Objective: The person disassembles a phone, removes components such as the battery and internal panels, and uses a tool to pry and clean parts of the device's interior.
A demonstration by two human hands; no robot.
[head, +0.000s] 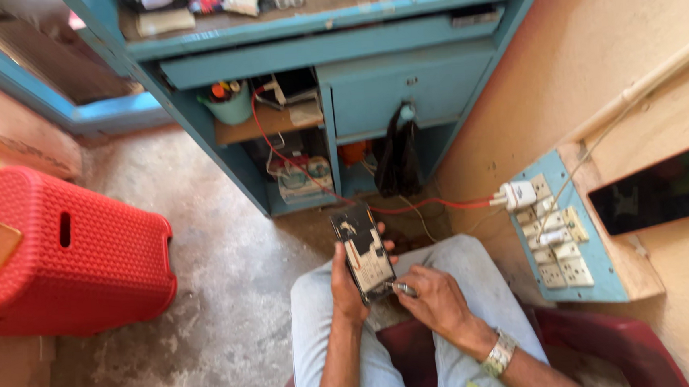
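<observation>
Two hands work over the lap: left hand [347, 285] grips an opened phone [364, 252], right hand [434, 295] pinches a small metal tool [402, 288] against it.

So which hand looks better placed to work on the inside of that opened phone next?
Probably the right hand: it holds a small metal tool with its tip at the lower edge of the opened phone. The left hand is wrapped around the phone, holding it over the lap.

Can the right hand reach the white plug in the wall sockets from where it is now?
Probably yes. The right hand is at the opened phone, holding a small tool against it. The white plug sits on the socket board just to its right, and nothing stands between them, though the tool occupies that hand.
</observation>
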